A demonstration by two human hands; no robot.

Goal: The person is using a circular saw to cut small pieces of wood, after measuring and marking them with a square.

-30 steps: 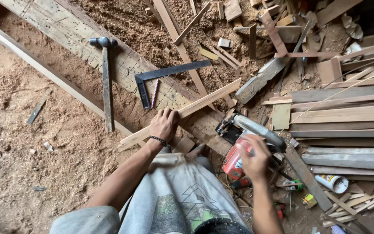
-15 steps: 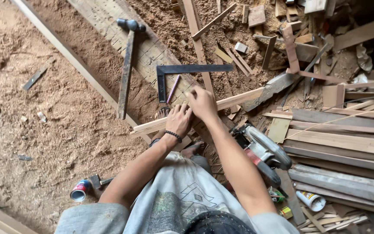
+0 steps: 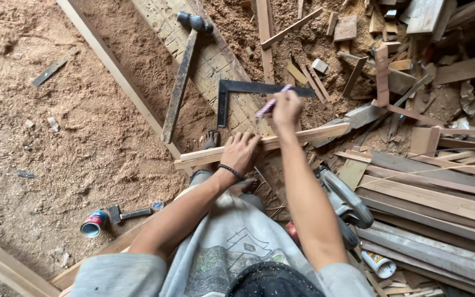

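Left hand (image 3: 241, 151): pressed flat, fingers spread, on the wooden strip (image 3: 303, 136).
Right hand (image 3: 286, 107): gripping a pencil (image 3: 268, 104) above the strip.
Carpenter's square (image 3: 248, 91): just beyond on the floor.
Progress: strip uncut; no mark visible.

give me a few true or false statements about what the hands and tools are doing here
1. The left hand presses on the long pale wooden strip. True.
2. The right hand holds a saw. False: it holds a purple pencil.
3. The dark metal L-shaped square lies on the patterned wooden plank. True.
4. The long-handled dark hammer is in the left hand. False: it lies untouched on the ground.
5. The small blue and red can stands upright. False: it lies on its side.
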